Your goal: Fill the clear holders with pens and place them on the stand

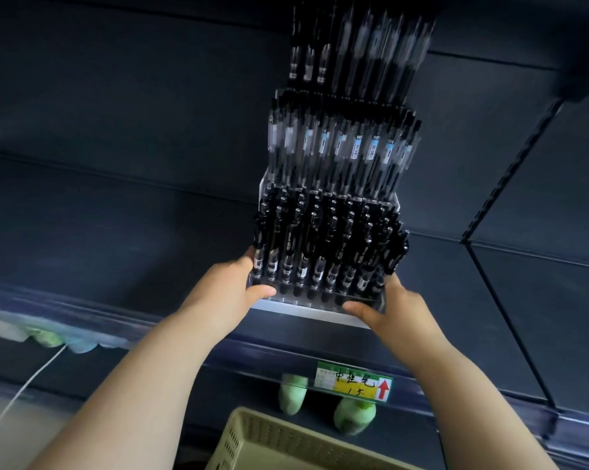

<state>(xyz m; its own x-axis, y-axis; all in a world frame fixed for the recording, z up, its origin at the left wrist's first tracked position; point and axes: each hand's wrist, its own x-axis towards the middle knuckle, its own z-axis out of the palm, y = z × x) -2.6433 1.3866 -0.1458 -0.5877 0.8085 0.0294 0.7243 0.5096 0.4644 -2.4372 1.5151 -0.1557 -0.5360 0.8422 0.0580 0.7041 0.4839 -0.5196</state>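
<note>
Now the placing step is in hand: the filling of this clear holder (323,295) looks done, and it is being set on the lowest, front tier of the stand (306,313). The left hand (232,283) grips the holder's left end, thumb curled over the front lower corner and fingers round the side wall. The right hand (395,307) grips the right end the same way, thumb pressed on the front near the base. The holder sits at the stand's front edge, its bottom just above or touching the white ledge; I cannot tell which. I judge the next move calls for lowering it level, sliding it back against the tier behind, and letting go only once it sits flat, since tipping would spill the pens (334,239).

Counted: two hands, both on the one holder. Three holders of pens rise on the stand, this one at the front, a second (340,144) behind and above it, a third (354,45) at the top, blurred. The pens in the front holder stand in several rows, roughly nine across the nearest row; the total is too packed to count. Below the stand are one price label (354,385), two pale green objects (293,395), and one perforated basket (286,442). One white cable (25,388) runs well to the left of the stand
</note>
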